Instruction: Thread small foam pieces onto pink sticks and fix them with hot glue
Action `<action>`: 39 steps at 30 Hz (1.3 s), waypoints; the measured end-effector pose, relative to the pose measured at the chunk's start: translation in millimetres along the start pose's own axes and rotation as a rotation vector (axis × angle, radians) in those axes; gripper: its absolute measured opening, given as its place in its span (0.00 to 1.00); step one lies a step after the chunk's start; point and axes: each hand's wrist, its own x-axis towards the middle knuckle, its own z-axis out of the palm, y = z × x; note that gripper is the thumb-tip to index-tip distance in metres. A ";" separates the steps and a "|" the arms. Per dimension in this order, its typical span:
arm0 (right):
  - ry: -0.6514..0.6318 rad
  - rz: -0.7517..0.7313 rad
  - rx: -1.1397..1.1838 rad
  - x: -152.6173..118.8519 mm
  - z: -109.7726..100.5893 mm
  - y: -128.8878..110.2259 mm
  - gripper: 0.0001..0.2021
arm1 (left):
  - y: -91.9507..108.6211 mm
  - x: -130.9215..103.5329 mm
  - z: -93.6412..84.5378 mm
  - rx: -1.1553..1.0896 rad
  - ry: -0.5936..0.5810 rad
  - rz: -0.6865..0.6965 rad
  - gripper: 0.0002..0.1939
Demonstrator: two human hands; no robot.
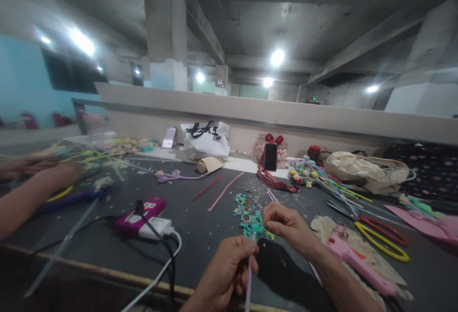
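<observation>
Pinching the lilac stem (249,281) at bottom centre, the left hand (229,263) is the nearer one, with the stem's long axis running pretty much straight up the frame toward the loose turquoise bits (255,223) on the bench (200,228). The right hand (289,226) sits just up and right of the tip, fingertips bunched together, but honestly can't tell if they've got anything.
</observation>
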 end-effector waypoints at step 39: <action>-0.271 -0.056 -0.304 6.7 -12.3 -16.6 0.02 | 2.8 -4.7 7.2 0.089 -0.029 -0.045 0.09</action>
